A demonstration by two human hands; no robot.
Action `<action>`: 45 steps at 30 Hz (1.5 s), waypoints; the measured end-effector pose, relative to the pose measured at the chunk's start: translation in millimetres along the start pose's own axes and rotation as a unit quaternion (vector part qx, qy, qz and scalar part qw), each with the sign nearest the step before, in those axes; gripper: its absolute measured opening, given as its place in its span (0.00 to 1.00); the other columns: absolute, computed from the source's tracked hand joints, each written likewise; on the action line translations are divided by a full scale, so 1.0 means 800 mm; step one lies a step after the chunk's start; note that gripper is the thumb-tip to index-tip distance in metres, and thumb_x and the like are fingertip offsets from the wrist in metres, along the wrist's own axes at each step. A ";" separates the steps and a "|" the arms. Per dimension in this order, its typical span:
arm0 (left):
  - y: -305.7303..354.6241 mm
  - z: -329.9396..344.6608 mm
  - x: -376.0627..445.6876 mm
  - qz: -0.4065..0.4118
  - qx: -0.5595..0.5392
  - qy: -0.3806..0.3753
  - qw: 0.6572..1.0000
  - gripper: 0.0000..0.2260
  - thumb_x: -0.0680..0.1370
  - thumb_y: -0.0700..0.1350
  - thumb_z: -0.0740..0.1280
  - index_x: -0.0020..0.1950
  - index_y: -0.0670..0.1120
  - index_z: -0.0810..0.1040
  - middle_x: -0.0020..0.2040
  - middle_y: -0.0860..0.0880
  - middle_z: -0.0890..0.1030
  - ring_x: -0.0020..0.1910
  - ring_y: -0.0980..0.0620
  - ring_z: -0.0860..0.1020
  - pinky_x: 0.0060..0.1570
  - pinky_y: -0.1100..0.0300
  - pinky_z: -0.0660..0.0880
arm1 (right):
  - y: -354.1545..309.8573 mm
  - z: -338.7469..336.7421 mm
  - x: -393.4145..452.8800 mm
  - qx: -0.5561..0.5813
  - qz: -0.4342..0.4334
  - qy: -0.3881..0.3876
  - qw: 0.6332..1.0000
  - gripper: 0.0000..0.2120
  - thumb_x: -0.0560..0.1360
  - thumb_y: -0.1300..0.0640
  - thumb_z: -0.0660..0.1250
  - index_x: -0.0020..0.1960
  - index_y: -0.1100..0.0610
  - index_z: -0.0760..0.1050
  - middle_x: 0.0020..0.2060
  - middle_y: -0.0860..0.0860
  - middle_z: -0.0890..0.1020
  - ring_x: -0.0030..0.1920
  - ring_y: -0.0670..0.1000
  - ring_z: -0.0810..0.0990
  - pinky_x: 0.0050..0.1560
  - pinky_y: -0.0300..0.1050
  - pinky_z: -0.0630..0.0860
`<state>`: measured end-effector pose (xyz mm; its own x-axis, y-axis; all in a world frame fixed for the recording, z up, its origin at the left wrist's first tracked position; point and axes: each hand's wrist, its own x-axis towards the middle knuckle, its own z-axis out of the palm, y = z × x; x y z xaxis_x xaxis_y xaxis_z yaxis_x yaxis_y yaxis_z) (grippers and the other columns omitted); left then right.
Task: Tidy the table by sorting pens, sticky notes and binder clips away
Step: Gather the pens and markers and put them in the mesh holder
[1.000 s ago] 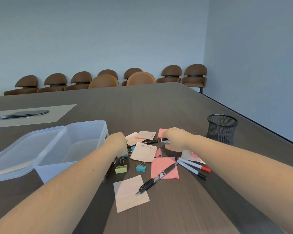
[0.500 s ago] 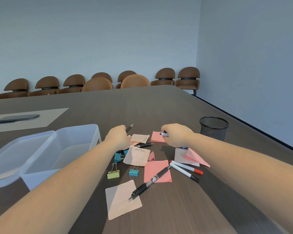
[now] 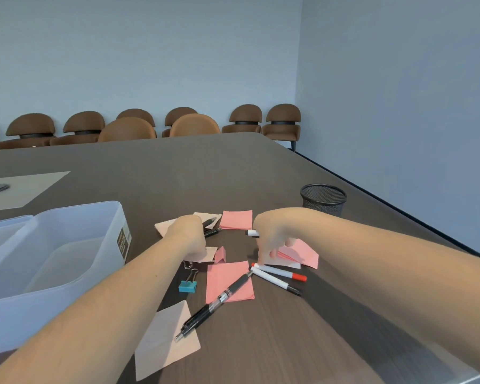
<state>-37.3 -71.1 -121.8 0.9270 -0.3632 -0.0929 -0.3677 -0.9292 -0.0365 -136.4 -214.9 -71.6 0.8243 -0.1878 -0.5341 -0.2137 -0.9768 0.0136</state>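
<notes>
My left hand (image 3: pixel 190 236) is closed around a black pen (image 3: pixel 209 222) whose tip pokes out to the right; it rests over a beige sticky note (image 3: pixel 209 253). My right hand (image 3: pixel 272 234) grips a white marker (image 3: pixel 252 233), and its fingers touch folded pink sticky notes (image 3: pixel 302 253). On the table lie a second black pen (image 3: pixel 213 232), a long black pen (image 3: pixel 214 303), a red-capped marker (image 3: pixel 280 271), a black-capped marker (image 3: pixel 275 282), a teal binder clip (image 3: pixel 188 286), pink note stacks (image 3: pixel 236 219) (image 3: pixel 227 275) and a beige note (image 3: pixel 164 345).
A clear plastic box (image 3: pixel 67 217) stands at the left with its lid (image 3: pixel 0 225) beside it. A black mesh pen cup (image 3: pixel 323 199) stands at the right, near the table's edge (image 3: pixel 399 212). Brown chairs (image 3: pixel 194 124) line the far wall.
Both hands have come nearer to me. The left hand with its pen now sits over the beige note, and the right hand has dropped onto the folded pink notes. My left arm now hides the green clip.
</notes>
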 end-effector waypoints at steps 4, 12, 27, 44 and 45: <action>0.002 -0.007 -0.003 0.012 -0.019 0.025 0.999 0.14 0.74 0.41 0.67 0.58 0.41 0.77 0.53 0.44 0.79 0.55 0.45 0.78 0.44 0.59 0.71 | -0.007 0.000 -0.007 -0.043 -0.010 -0.020 0.999 0.10 0.74 0.52 0.70 0.47 0.58 0.77 0.54 0.52 0.84 0.52 0.56 0.79 0.61 0.50 0.76; 0.006 -0.013 -0.019 0.058 -0.146 0.120 0.980 0.09 0.80 0.39 0.58 0.59 0.39 0.68 0.54 0.40 0.75 0.50 0.42 0.68 0.44 0.53 0.66 | -0.015 0.017 -0.007 -0.088 -0.002 0.052 0.995 0.12 0.72 0.55 0.69 0.37 0.61 0.72 0.35 0.53 0.73 0.33 0.53 0.72 0.30 0.41 0.67; 0.018 -0.021 -0.093 0.120 -0.183 -0.040 0.975 0.13 0.78 0.54 0.63 0.41 0.47 0.68 0.37 0.49 0.71 0.34 0.53 0.70 0.32 0.60 0.66 | -0.011 0.023 -0.057 0.033 0.004 0.098 0.995 0.16 0.74 0.45 0.68 0.44 0.59 0.75 0.30 0.52 0.71 0.31 0.54 0.73 0.36 0.43 0.70; 0.040 -0.005 -0.135 0.115 -0.156 -0.094 0.976 0.11 0.72 0.52 0.66 0.39 0.49 0.66 0.39 0.51 0.71 0.38 0.52 0.71 0.36 0.60 0.67 | -0.009 0.061 -0.077 0.008 0.058 0.043 0.997 0.14 0.78 0.57 0.57 0.34 0.58 0.64 0.35 0.57 0.71 0.31 0.56 0.68 0.30 0.41 0.62; 0.039 -0.006 -0.134 0.113 -0.187 -0.077 0.973 0.11 0.73 0.52 0.65 0.39 0.49 0.66 0.38 0.51 0.71 0.35 0.53 0.70 0.34 0.61 0.66 | -0.008 0.062 -0.077 0.027 0.051 0.064 0.996 0.12 0.78 0.58 0.56 0.36 0.59 0.66 0.38 0.58 0.74 0.33 0.58 0.70 0.30 0.41 0.64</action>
<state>-147.9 -61.3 -108.4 0.7926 -0.5741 -0.2053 -0.4829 -0.7967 0.3634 -212.0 -192.2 -81.0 0.8558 -0.3006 -0.4210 -0.3250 -0.9456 0.0145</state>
